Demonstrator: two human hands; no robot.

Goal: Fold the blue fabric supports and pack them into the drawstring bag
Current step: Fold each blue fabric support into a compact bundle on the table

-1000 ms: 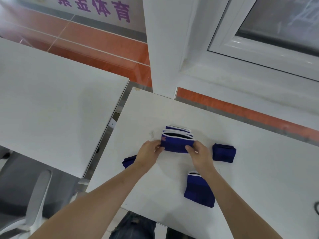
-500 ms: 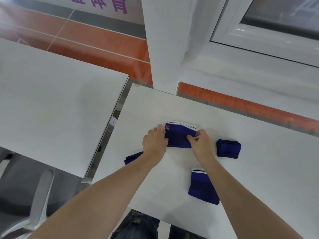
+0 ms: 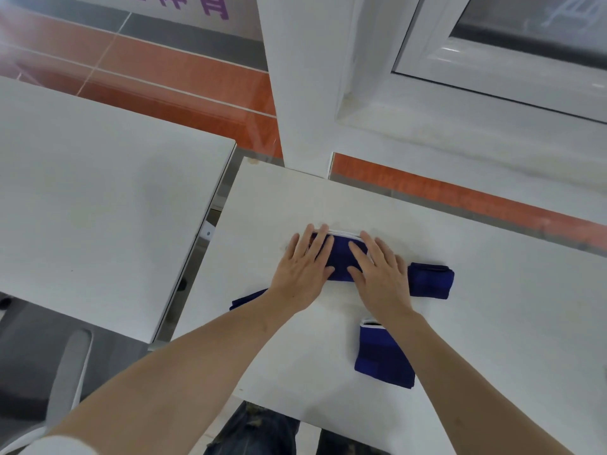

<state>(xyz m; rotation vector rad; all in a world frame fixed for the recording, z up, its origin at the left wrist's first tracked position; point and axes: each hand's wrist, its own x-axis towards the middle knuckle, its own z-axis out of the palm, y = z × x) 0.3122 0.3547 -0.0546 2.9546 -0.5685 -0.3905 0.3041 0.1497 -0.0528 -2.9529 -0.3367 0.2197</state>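
A folded blue fabric support (image 3: 340, 257) with a white trim lies on the white table (image 3: 492, 290). My left hand (image 3: 303, 270) and my right hand (image 3: 381, 274) both press flat on it, fingers spread, one on each end. A second folded blue support (image 3: 432, 280) lies just right of my right hand. A third blue support (image 3: 384, 356) with a white edge lies nearer to me, under my right forearm. A blue piece (image 3: 248, 297) peeks out beneath my left wrist. No drawstring bag is in view.
A second white table (image 3: 98, 208) stands to the left across a narrow gap. A white pillar (image 3: 295, 93) and a window sill (image 3: 460, 126) rise behind the table. A grey chair (image 3: 65, 372) sits at lower left.
The support stood open between my fingertips a second ago. It has since been folded over and laid down, and both palms now press it flat on the table.
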